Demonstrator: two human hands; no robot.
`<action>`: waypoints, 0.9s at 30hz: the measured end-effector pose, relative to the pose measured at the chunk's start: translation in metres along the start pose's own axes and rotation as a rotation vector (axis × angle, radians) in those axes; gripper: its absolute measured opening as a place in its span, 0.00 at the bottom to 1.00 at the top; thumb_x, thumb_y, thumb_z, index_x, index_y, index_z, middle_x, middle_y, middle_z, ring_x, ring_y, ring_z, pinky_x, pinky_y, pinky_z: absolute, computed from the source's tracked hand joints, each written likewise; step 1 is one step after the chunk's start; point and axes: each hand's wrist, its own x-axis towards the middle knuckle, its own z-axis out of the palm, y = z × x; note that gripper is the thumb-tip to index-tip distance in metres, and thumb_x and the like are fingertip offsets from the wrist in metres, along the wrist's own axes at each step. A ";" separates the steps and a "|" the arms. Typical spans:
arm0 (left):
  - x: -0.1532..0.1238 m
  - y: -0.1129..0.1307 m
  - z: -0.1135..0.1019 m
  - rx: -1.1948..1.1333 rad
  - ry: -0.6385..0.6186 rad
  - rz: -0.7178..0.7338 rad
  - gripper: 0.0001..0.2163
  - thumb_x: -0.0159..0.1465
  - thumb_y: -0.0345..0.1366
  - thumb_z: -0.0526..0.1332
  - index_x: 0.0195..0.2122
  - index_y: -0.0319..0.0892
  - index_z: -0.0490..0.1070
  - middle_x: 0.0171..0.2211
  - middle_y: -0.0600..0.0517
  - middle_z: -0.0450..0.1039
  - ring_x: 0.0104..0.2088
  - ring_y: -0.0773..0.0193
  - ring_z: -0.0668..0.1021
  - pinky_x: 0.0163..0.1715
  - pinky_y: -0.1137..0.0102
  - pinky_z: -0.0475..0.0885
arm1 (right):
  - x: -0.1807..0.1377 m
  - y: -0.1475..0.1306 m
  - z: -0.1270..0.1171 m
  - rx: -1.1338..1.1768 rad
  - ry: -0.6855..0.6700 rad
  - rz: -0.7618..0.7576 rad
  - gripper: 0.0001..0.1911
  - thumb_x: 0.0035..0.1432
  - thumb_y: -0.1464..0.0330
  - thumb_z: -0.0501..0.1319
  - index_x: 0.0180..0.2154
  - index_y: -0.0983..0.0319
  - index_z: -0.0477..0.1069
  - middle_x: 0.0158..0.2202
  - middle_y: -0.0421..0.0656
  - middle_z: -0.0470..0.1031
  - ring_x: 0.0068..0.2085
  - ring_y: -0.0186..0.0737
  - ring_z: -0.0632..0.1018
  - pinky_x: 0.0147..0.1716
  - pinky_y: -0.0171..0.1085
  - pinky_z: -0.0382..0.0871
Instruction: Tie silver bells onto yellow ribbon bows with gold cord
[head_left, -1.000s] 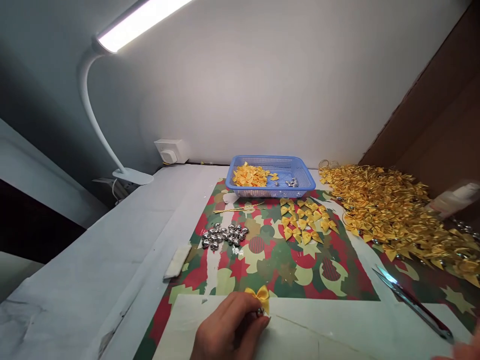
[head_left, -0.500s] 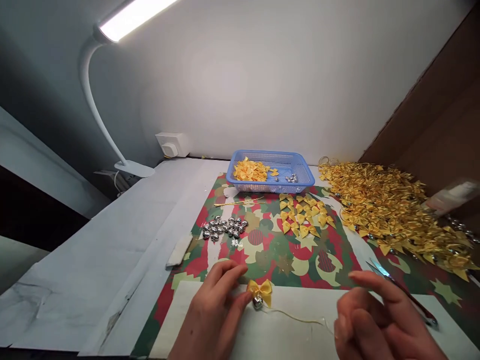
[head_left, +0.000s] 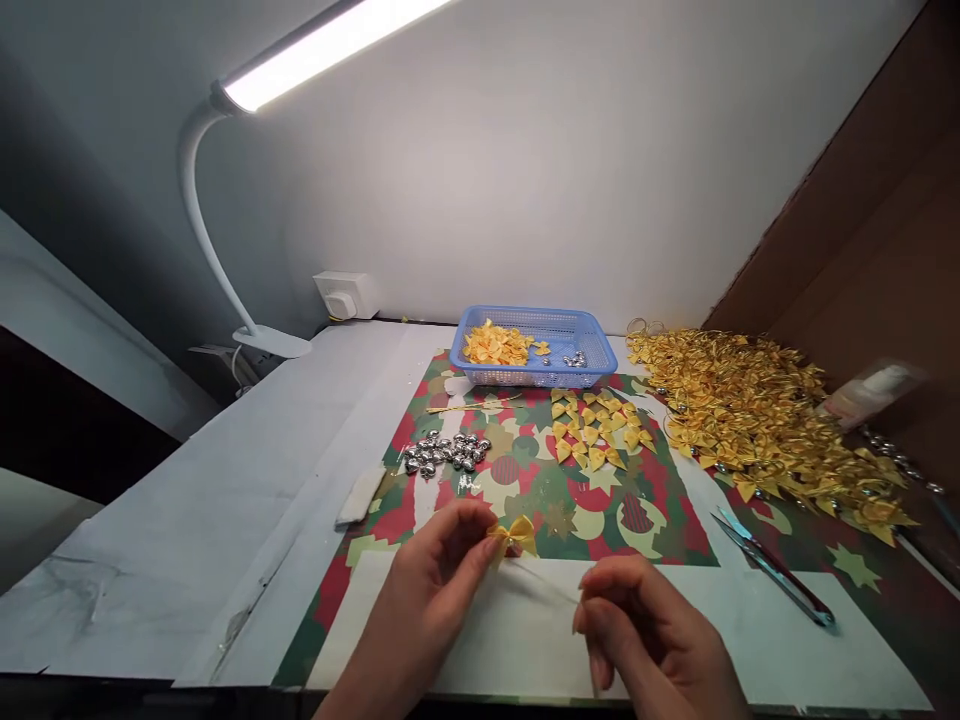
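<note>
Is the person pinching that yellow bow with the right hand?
No, the left hand pinches the yellow bow, and the right hand is apart from it.

Brought right hand in close, shifted bow, straightened cord.
Moved right hand from lower-right corner of view to just right of bow in one second. Uncovered scissors, partly overlapped half a second ago. Changed left hand from loose fingers at bow's side to a closed grip on its left loop. Shifted bow forward, from mostly over white sheet to mostly past its far edge in view. Took cord from slack curve to shorter, nearly straight run into right hand's grip. Lost clear sight of bell, plain under bow half a second ago.
</note>
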 end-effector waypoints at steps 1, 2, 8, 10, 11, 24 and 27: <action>0.001 0.002 -0.001 -0.096 0.000 -0.051 0.06 0.61 0.39 0.67 0.38 0.45 0.76 0.34 0.52 0.81 0.38 0.56 0.82 0.39 0.69 0.74 | 0.003 0.002 0.000 -0.037 -0.039 -0.047 0.13 0.63 0.56 0.62 0.35 0.59 0.76 0.22 0.37 0.73 0.20 0.30 0.72 0.23 0.28 0.67; 0.001 0.004 -0.001 -0.158 -0.003 -0.092 0.09 0.60 0.39 0.68 0.40 0.45 0.77 0.36 0.51 0.82 0.39 0.56 0.82 0.40 0.69 0.74 | 0.007 0.003 0.001 -0.070 -0.068 -0.106 0.12 0.65 0.58 0.61 0.35 0.58 0.76 0.22 0.37 0.73 0.22 0.31 0.74 0.25 0.28 0.68; -0.001 0.014 -0.001 -0.294 -0.141 -0.240 0.07 0.60 0.40 0.70 0.35 0.44 0.78 0.31 0.55 0.80 0.32 0.64 0.77 0.33 0.74 0.72 | 0.020 0.006 0.010 -0.349 -0.005 -0.505 0.09 0.65 0.70 0.59 0.37 0.56 0.78 0.32 0.40 0.73 0.29 0.33 0.75 0.27 0.28 0.70; -0.002 0.018 0.000 -0.347 -0.170 -0.260 0.06 0.61 0.39 0.69 0.34 0.44 0.77 0.29 0.55 0.79 0.32 0.64 0.77 0.35 0.73 0.73 | 0.022 0.007 0.015 -0.421 0.035 -0.572 0.10 0.65 0.72 0.59 0.38 0.55 0.79 0.31 0.40 0.72 0.28 0.33 0.75 0.26 0.27 0.69; -0.003 0.020 0.001 -0.371 -0.179 -0.262 0.06 0.61 0.39 0.69 0.34 0.43 0.76 0.29 0.55 0.78 0.32 0.64 0.77 0.36 0.72 0.73 | 0.022 0.008 0.017 -0.443 0.052 -0.595 0.11 0.65 0.72 0.58 0.39 0.55 0.78 0.30 0.40 0.72 0.27 0.32 0.75 0.25 0.28 0.69; -0.004 0.014 0.005 -0.472 -0.128 -0.271 0.05 0.60 0.35 0.71 0.37 0.44 0.78 0.30 0.56 0.81 0.32 0.67 0.77 0.36 0.75 0.74 | 0.021 0.005 0.014 -0.664 0.109 -0.745 0.11 0.64 0.75 0.58 0.43 0.58 0.75 0.29 0.41 0.70 0.28 0.36 0.73 0.27 0.33 0.66; -0.005 0.014 0.005 -0.486 -0.131 -0.269 0.04 0.60 0.35 0.71 0.33 0.44 0.77 0.27 0.58 0.79 0.30 0.69 0.76 0.33 0.77 0.72 | 0.020 0.004 0.013 -0.674 0.109 -0.749 0.10 0.63 0.75 0.58 0.42 0.58 0.75 0.29 0.41 0.70 0.29 0.37 0.73 0.27 0.33 0.66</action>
